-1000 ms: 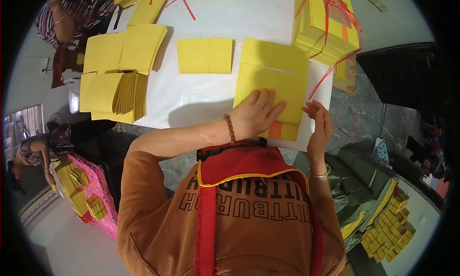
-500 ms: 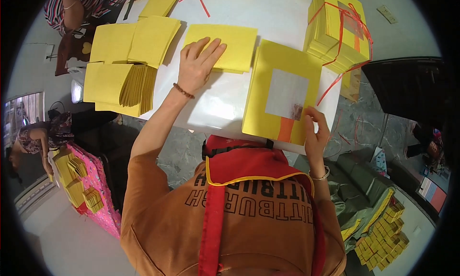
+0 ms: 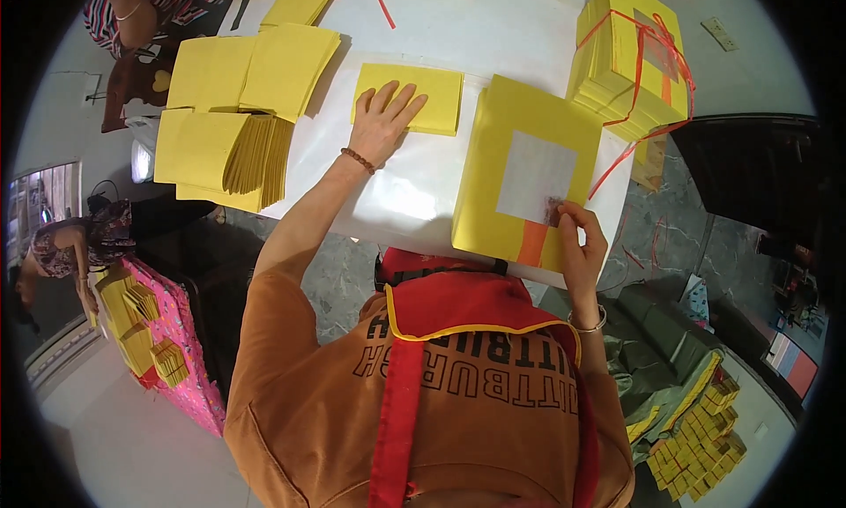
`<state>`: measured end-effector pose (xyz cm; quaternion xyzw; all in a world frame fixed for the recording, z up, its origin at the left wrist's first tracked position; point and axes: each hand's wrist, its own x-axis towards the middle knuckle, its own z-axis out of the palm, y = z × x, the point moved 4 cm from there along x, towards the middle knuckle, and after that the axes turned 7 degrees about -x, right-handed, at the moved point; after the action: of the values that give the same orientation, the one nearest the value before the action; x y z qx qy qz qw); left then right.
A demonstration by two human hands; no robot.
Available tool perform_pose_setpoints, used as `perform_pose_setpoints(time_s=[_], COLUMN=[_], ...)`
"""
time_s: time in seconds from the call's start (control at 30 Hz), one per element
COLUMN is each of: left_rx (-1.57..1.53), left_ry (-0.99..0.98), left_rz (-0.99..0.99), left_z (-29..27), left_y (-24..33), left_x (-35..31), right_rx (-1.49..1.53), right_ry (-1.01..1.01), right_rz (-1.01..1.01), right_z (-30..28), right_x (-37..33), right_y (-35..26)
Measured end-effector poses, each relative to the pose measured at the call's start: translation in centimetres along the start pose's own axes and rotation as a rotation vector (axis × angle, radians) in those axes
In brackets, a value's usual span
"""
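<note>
My left hand [image 3: 381, 129] lies flat with its fingers spread on a folded yellow paper [image 3: 442, 98], pressing it to the white table. To its right, a stack of large yellow paper sheets [image 3: 489, 155] rests at the table's near edge. The top sheet carries a silver-grey square [image 3: 536, 175] and an orange strip [image 3: 531, 242]. My right hand [image 3: 583, 248] is at that stack's right side, thumb and forefinger pinched together at the top sheet, beside the square's lower corner. How much paper is between those fingertips is hard to see.
Piles of folded yellow paper [image 3: 198, 151] stand on the table's left. A thick yellow bundle [image 3: 608, 72] tied with red ribbon [image 3: 636, 67] sits at the far right. Green fabric [image 3: 656, 332] and more yellow bundles [image 3: 701, 446] lie lower right. Other people work at the left.
The folded paper under my left hand now lies flatter and looks smaller, and that hand's fingers are more spread. My right fingertips have moved from the stack's edge onto the top sheet.
</note>
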<state>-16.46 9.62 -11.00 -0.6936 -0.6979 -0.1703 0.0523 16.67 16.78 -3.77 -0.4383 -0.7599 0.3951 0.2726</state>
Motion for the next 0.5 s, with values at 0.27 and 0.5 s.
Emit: perform_pose_setpoints(time_s=[0.27, 0.5], left_rx=[-0.126, -0.258], left_ry=[-0.151, -0.104], left_rz=[0.005, -0.066], left_z=[2.5, 0.7], left_y=[-0.8, -1.7], left_x=[-1.4, -0.2], right_rx=[0.009, -0.063], right_ry=[0.002, 0.183], right_rz=[-0.01, -0.383], right_z=[0.0, -10.1], right_x=[0.1, 5.6], right_y=[-0.1, -7.4])
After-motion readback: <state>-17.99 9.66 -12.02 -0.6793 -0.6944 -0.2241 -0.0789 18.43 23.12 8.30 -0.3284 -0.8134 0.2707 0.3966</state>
